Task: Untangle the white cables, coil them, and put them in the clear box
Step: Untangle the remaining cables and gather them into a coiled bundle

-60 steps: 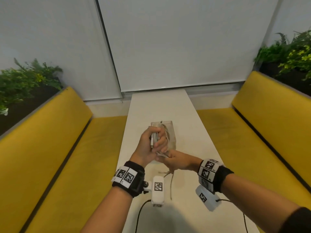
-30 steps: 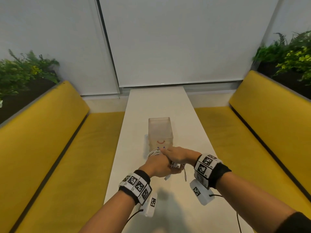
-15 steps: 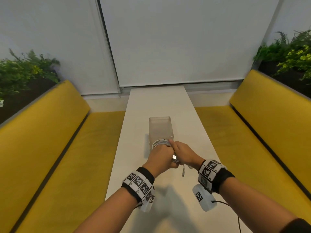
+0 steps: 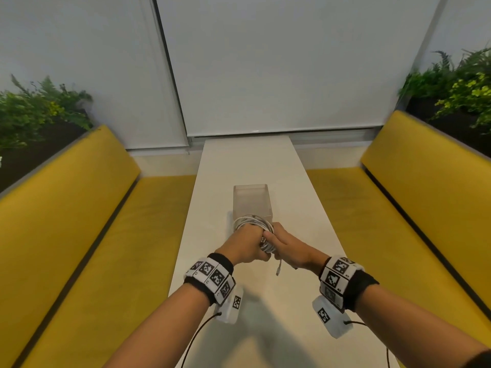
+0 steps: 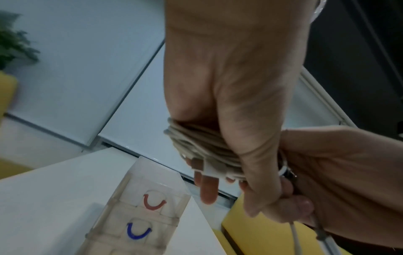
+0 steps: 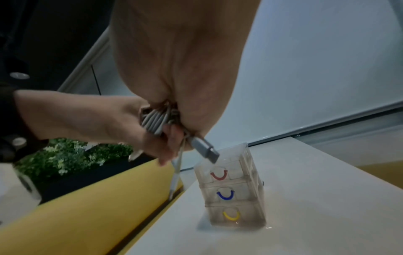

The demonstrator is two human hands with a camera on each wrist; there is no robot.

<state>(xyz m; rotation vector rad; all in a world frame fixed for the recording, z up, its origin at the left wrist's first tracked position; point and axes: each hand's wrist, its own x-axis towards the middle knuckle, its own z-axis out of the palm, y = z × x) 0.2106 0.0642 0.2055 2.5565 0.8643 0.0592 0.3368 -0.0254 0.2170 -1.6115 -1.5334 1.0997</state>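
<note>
A coil of white cables (image 4: 254,221) is held just above the near top edge of the clear box (image 4: 252,200), a small stack of three drawers with red, blue and yellow handles (image 6: 231,193). My left hand (image 4: 245,243) grips the coil, with the loops wound round its fingers (image 5: 196,146). My right hand (image 4: 288,248) pinches the same bundle (image 6: 154,124) from the right side, touching the left hand. One loose cable end with a plug (image 4: 278,270) hangs below the hands. A grey USB plug (image 6: 205,151) sticks out under the right palm.
The box stands in the middle of a long white table (image 4: 252,160). Yellow benches (image 4: 79,221) run along both sides, with plants (image 4: 457,83) behind them. White blinds cover the far wall. Black leads trail from the wrist cameras near the table's near end.
Both hands came down from in front of the box, then moved forward with the coil to the box's near top edge. The loose end is shorter.
</note>
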